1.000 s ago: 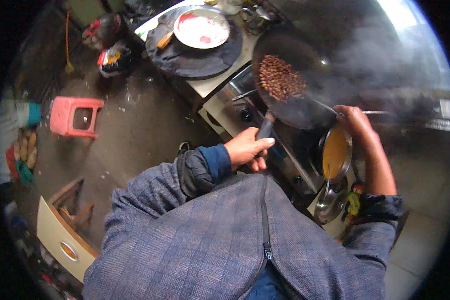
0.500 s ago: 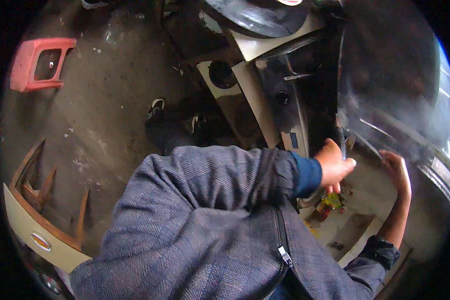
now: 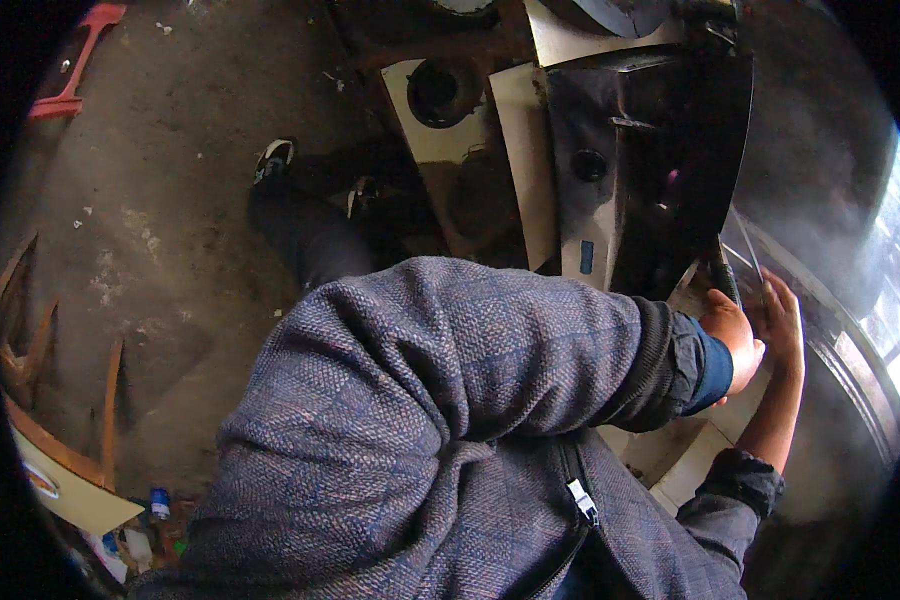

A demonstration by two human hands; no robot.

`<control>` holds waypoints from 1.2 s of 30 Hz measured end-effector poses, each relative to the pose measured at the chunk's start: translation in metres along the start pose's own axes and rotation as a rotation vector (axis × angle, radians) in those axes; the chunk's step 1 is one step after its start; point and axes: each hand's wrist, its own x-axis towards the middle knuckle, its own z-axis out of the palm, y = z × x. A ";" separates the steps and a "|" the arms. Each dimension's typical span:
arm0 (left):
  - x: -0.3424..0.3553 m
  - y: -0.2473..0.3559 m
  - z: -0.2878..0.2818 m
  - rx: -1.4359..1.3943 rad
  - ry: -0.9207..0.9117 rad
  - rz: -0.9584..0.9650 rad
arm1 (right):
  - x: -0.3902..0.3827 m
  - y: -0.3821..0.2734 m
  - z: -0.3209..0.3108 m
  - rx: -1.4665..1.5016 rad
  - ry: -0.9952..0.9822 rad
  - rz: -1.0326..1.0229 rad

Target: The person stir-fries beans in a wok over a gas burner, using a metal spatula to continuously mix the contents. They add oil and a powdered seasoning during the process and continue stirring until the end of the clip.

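Observation:
Stretched across in a grey tweed sleeve with a blue cuff, my left hand is wrapped round a dark bar that sticks up past its thumb side. Close beside it on the right, my right hand has bent fingers round a thin bright metal rod. My fingers partly hide how the bar and rod meet, and I cannot tell whether they are one tool. Just beyond both hands leans a glossy black curved panel with a round hole and a small slot.
Cream panels with round openings lean left of the black panel. A large shiny grey curved surface fills the right. On the concrete floor are a red plastic stool, a wood-framed cream piece and my shoe.
My left hand has moved right, close to my right hand, and its fingers have closed round the dark bar. The view has shifted; the colourful packet below my hands no longer shows.

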 end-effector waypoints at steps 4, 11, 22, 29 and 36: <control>-0.005 -0.002 -0.006 -0.001 -0.014 0.027 | -0.017 0.033 -0.032 -0.214 -0.135 -0.017; -0.020 -0.019 -0.050 0.152 0.083 0.056 | 0.095 0.063 0.070 -0.437 0.315 -0.258; -0.028 -0.010 -0.045 0.403 0.303 0.031 | -0.012 0.005 0.013 -0.630 0.336 -0.545; -0.031 -0.008 -0.046 0.583 0.355 -0.018 | -0.017 -0.018 0.047 -0.144 -0.028 -0.501; -0.032 -0.008 -0.040 0.616 0.417 -0.033 | 0.056 -0.013 0.091 0.018 0.341 -0.438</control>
